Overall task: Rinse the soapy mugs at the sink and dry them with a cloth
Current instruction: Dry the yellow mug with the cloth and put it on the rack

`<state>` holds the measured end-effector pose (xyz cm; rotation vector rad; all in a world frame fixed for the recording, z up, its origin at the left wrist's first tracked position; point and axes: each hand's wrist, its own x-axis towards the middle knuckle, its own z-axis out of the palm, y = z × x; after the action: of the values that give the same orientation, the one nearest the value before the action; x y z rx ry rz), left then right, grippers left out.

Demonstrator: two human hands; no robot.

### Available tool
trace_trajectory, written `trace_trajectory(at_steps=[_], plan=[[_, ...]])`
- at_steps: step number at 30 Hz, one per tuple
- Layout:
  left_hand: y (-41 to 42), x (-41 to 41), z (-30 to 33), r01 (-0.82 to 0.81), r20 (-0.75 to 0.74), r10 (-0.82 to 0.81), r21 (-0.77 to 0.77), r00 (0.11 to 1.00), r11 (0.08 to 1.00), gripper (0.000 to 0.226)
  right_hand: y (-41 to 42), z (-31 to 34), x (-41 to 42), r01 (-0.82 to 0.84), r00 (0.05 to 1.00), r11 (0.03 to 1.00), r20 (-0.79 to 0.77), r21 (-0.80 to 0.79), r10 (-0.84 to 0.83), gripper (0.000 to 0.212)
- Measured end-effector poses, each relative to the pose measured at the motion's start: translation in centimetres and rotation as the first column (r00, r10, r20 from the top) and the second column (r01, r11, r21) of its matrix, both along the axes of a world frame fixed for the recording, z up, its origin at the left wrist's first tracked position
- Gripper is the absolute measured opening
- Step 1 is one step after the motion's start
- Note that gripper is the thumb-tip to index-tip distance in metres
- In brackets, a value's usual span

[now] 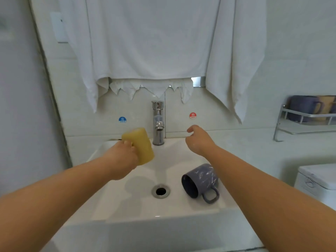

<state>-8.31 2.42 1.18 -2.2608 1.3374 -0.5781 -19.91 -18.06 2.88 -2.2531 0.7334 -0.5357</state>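
Note:
My left hand (122, 155) grips a yellow mug (139, 145) by its handle side and holds it tilted over the white sink (127, 206), just left of the chrome tap (158, 122). No water runs from the spout. A purple mug (200, 180) streaked with white suds lies on its side in the basin, right of the drain (161, 191), mouth toward the left. My right hand (199, 140) hovers above the basin to the right of the tap, fingers loosely curled, holding nothing. A white towel (151, 42) hangs on the wall behind the tap.
A metal wall rack (305, 122) at the right holds a purple mug and a yellow mug. Blue cold (122, 119) and red hot (192, 115) stickers flank the tap. A white toilet tank lid (318, 177) stands at the right edge.

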Motion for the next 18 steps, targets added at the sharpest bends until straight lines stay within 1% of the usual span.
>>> trace_trajectory(at_steps=[1, 2, 3, 4, 5, 7, 8, 9, 11, 12, 13, 14, 15, 16, 17, 18], plan=[[0.5, -0.1, -0.1, -0.105, -0.034, 0.105, 0.014, 0.994, 0.994, 0.027, 0.1, 0.0, -0.6, 0.005, 1.0, 1.0, -0.01, -0.01, -0.005, 0.041], [0.8, 0.0, -0.1, -0.12, -0.045, 0.121, 0.021, 0.992, 0.992, 0.028, 0.1, -0.1, -1.2, 0.01, 1.0, 1.0, -0.016, -0.02, -0.011, 0.041], [0.9, -0.1, 0.0, -0.149, -0.083, 0.147, -0.016, 0.986, 0.989, 0.028, 0.2, -0.2, -1.7, 0.015, 1.0, 0.999, -0.021, -0.028, -0.016, 0.04], [1.0, -0.4, 0.1, -0.149, -0.085, 0.148, -0.009, 0.985, 0.989, 0.028, 0.4, -0.3, -2.3, 0.02, 0.999, 0.999, -0.029, -0.037, -0.021, 0.04], [1.1, -0.6, 0.2, -0.167, -0.119, 0.16, -0.053, 0.98, 0.985, 0.028, 0.5, -0.4, -2.7, 0.019, 0.999, 0.999, -0.04, -0.046, -0.021, 0.04], [1.1, -1.4, 0.7, -0.166, -0.131, 0.157, -0.064, 0.979, 0.984, 0.028, 0.9, -0.5, -3.4, 0.012, 0.998, 0.998, -0.054, -0.056, -0.015, 0.04], [1.0, -1.9, 1.0, -0.126, -0.128, 0.119, -0.053, 0.985, 0.991, 0.028, 1.0, -0.4, -3.5, 0.007, 0.998, 0.999, -0.055, -0.052, -0.01, 0.039], [0.9, -2.7, 1.5, -0.089, -0.186, 0.068, -0.109, 0.98, 0.99, 0.026, 1.2, -0.3, -3.6, -0.001, 0.999, 0.999, -0.047, -0.043, -0.001, 0.037], [0.2, -3.9, 2.9, -0.053, -0.323, -0.039, -0.272, 0.946, 0.961, 0.028, 1.6, -0.1, -3.5, -0.024, 1.0, 1.0, 0.005, 0.019, 0.024, 0.029], [-0.4, -4.2, 3.6, -0.071, -0.4, -0.092, -0.374, 0.912, 0.925, 0.032, 1.8, 0.0, -3.5, -0.044, 0.998, 0.993, 0.046, 0.108, 0.039, 0.029], [-1.2, -4.7, 4.2, -0.119, -0.494, -0.159, -0.484, 0.855, 0.867, 0.034, 1.9, 0.2, -3.5, -0.073, 0.994, 0.971, 0.091, 0.228, 0.053, 0.038], [-2.1, -5.3, 4.8, -0.19, -0.591, -0.249, -0.58, 0.767, 0.792, 0.034, 1.9, 0.4, -3.5, -0.104, 0.99, 0.932, 0.124, 0.346, 0.065, 0.055], [-3.1, -5.9, 5.5, -0.285, -0.666, -0.351, -0.652, 0.658, 0.703, 0.033, 1.6, 0.6, -3.5, -0.139, 0.986, 0.887, 0.147, 0.44, 0.082, 0.073], [-4.3, -6.4, 5.9, -0.404, -0.721, -0.448, -0.678, 0.529, 0.614, 0.033, 1.2, 0.8, -3.6, -0.184, 0.979, 0.841, 0.175, 0.509, 0.109, 0.087], [-5.5, -7.0, 6.5, -0.53, -0.753, -0.53, -0.654, 0.39, 0.54, 0.034, 0.7, 1.0, -3.8, -0.242, 0.965, 0.789, 0.221, 0.564, 0.139, 0.094], [-6.7, -7.3, 6.9, -0.636, -0.765, -0.591, -0.594, 0.256, 0.493, 0.036, -0.1, 1.3, -4.0, -0.307, 0.945, 0.737, 0.283, 0.603, 0.162, 0.095]])
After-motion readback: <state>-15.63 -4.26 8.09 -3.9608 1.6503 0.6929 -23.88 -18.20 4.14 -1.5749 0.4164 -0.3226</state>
